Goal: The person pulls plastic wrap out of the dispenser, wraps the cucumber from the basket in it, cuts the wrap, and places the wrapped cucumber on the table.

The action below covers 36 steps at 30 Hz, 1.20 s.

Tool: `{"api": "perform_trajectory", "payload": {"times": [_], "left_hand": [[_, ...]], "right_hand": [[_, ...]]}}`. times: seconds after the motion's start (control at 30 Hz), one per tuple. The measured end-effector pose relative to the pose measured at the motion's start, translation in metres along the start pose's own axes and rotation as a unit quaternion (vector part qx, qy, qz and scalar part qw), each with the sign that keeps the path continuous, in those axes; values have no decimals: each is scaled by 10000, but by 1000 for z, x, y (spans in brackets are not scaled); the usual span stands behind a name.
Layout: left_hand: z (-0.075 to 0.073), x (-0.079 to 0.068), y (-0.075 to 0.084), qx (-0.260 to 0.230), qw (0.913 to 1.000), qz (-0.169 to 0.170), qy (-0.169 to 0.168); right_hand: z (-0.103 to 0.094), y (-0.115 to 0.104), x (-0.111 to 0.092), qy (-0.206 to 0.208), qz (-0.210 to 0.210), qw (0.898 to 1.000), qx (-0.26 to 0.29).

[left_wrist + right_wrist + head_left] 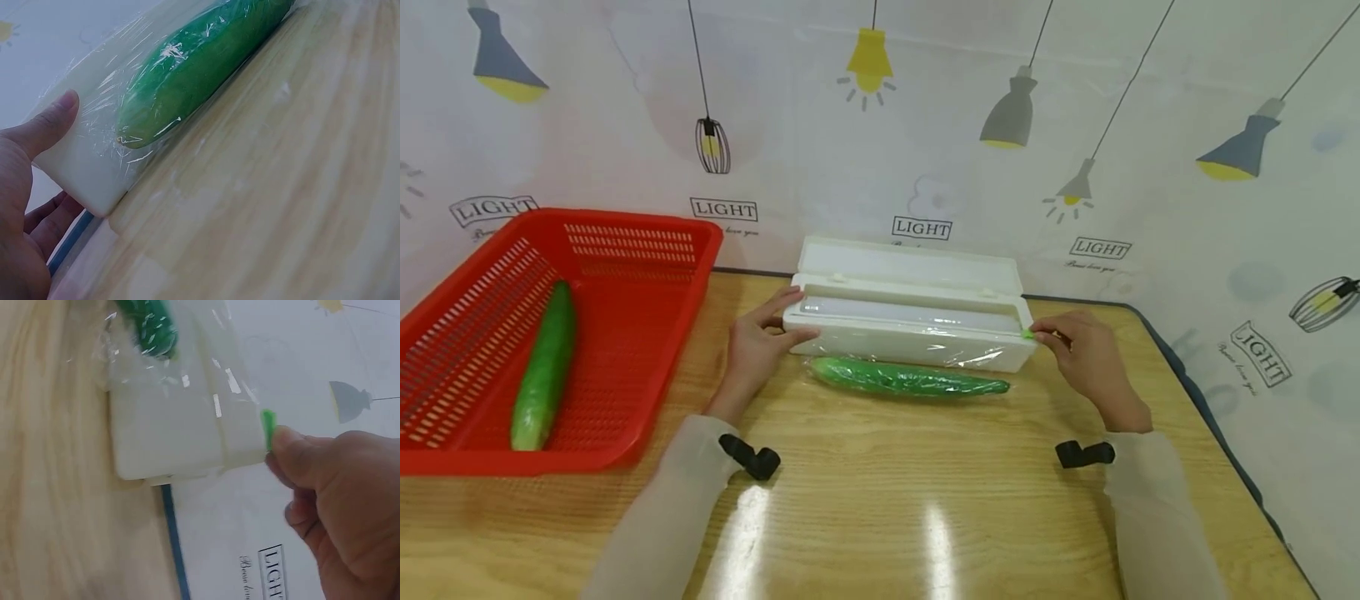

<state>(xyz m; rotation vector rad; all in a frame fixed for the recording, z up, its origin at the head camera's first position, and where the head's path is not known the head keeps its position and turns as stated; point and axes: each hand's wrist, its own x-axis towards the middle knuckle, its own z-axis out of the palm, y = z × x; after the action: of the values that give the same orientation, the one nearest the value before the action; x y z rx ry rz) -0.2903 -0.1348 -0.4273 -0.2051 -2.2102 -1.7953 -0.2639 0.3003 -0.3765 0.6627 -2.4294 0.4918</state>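
A white cling film dispenser [910,265] stands against the back wall with its lid raised and a roll of film [917,314] inside. Film runs down its front onto a cucumber [902,377], which lies on the table wrapped in clear, wrinkled film. My left hand [756,346] grips the dispenser's left end, thumb on the front face and fingers round the end. At the other end, my right hand [1086,354] pinches a small bright green slider tab [1028,334] between thumb and forefinger. In the right wrist view the green tab [269,428] sticks out past the fingertips.
To the left stands a red plastic basket [617,350] with a bare cucumber [546,367] in it. The wooden table [865,500] meets a lamp-printed wall covering [820,150] behind the dispenser and along the right side.
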Motion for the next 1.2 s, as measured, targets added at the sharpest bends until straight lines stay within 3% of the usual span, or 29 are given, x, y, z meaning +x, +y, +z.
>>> {"api": "perform_trajectory", "payload": {"times": [0.3, 0.5, 0.67, 0.93, 1.2], "left_hand": [[0, -2, -1, 94, 9999, -52, -36], [0, -3, 6, 126, 9999, 41, -95], [0, -3, 11, 249, 9996, -30, -99], [0, -5, 12, 449, 9989, 33, -135], [2, -7, 12, 361, 9993, -76, 43]], "right_hand": [[-4, -2, -1, -6, -7, 9999, 138], [-14, -24, 1, 154, 339, 9989, 272], [-23, -51, -7, -378, 375, 9963, 678], [-4, -53, -50, -1124, 1192, 9790, 1210], [20, -46, -57, -1280, 1567, 9607, 1902]]}}
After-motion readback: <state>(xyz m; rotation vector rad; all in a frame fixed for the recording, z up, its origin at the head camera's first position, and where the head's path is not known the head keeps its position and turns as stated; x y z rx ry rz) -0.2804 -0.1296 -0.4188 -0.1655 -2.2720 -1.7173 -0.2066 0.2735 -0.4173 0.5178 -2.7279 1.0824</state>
